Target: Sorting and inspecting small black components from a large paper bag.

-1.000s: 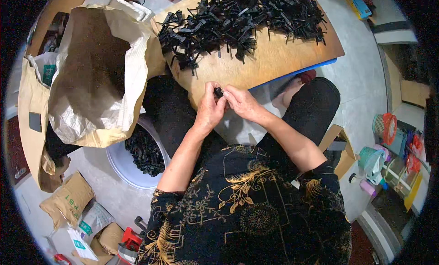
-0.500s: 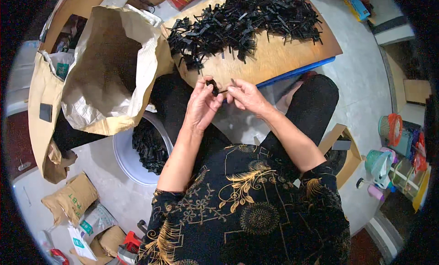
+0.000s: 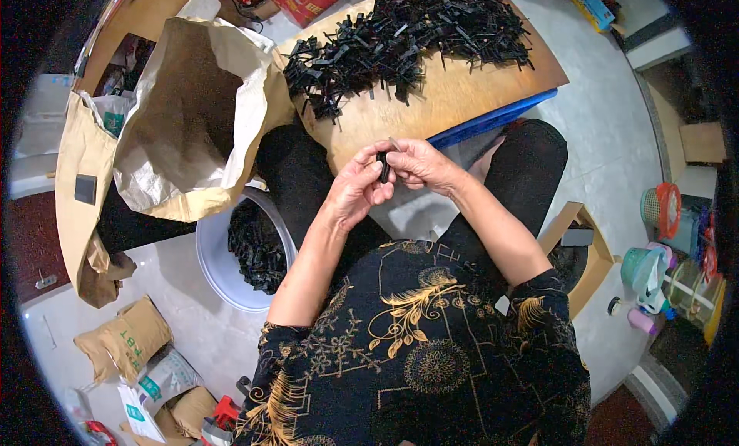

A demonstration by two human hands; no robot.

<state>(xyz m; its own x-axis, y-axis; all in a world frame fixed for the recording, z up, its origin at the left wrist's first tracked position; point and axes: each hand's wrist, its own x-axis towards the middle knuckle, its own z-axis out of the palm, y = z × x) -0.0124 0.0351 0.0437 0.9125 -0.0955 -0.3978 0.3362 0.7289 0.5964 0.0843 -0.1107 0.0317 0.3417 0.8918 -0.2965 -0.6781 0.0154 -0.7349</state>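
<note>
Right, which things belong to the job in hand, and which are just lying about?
Seemingly in use:
black part in left hand
thin grey strip in right hand
pile of black parts on wooden board
white tub with black pieces
open sack, possibly

Apparently lying about:
brown package, lower left
blue box, upper right

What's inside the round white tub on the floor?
Many small black pieces lie heaped inside the white tub; the heap hides its bottom, so anything underneath cannot be seen.

A hand could pass over the bare near strip of the wooden board (image 3: 454, 99), while the heap of black parts (image 3: 408, 38) bars its far side and the open sack (image 3: 250, 111) stands close along its left.
</note>
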